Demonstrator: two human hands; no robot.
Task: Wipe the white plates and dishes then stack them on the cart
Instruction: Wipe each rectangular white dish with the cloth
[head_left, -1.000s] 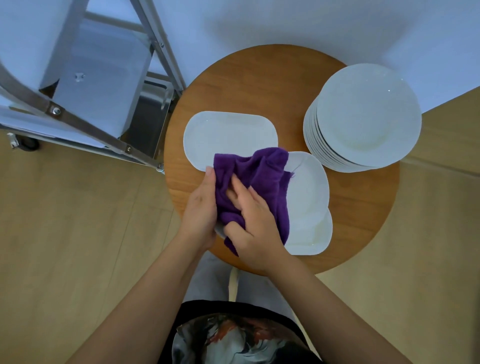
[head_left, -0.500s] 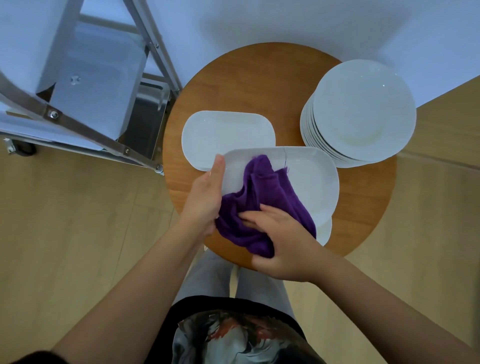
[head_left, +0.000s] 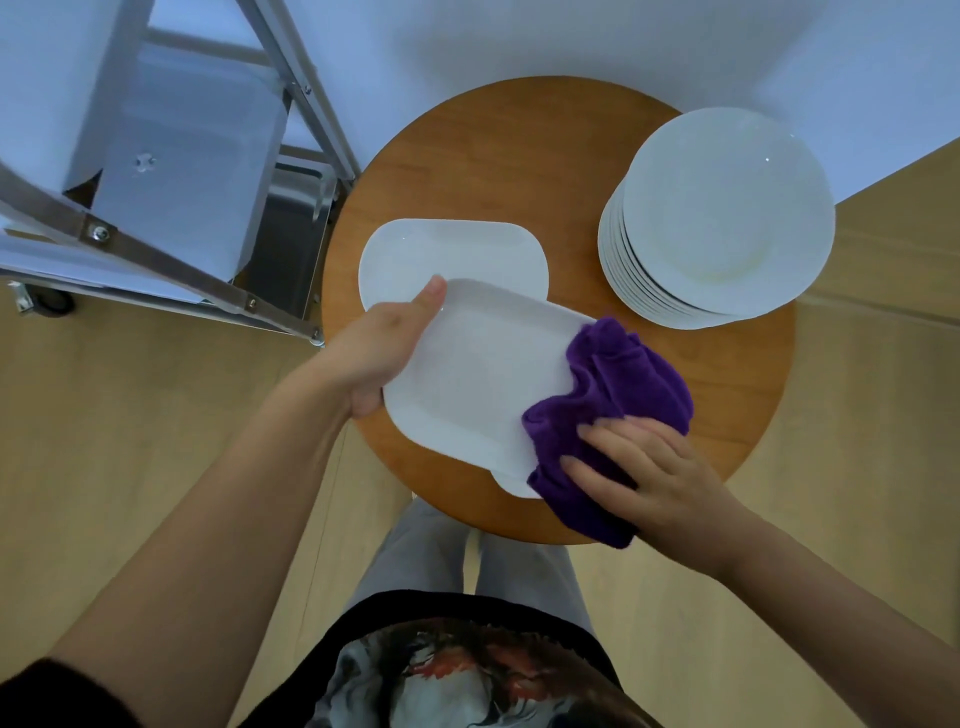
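Wiping is the job right now, and the white oblong dish (head_left: 478, 374) is held up just above the round wooden worktop (head_left: 498, 171), tipped a little. The left hand (head_left: 379, 353) holds its left end, thumb on top and the other fingers hidden under it. The right hand (head_left: 644, 478) presses the soft purple cloth (head_left: 618, 395) on the dish's right end, fingers bent over the cloth. To do it well, I think the left grip should stay firm so the smooth dish can't slip, while the cloth goes over every part, edges too. Another white oblong dish (head_left: 457, 249) lies flat behind it, and one more white piece (head_left: 514, 483) peeks out below. A stack of round white plates (head_left: 722, 218) waits at the right. The metal cart (head_left: 156, 208) stands at the left, near the worktop.
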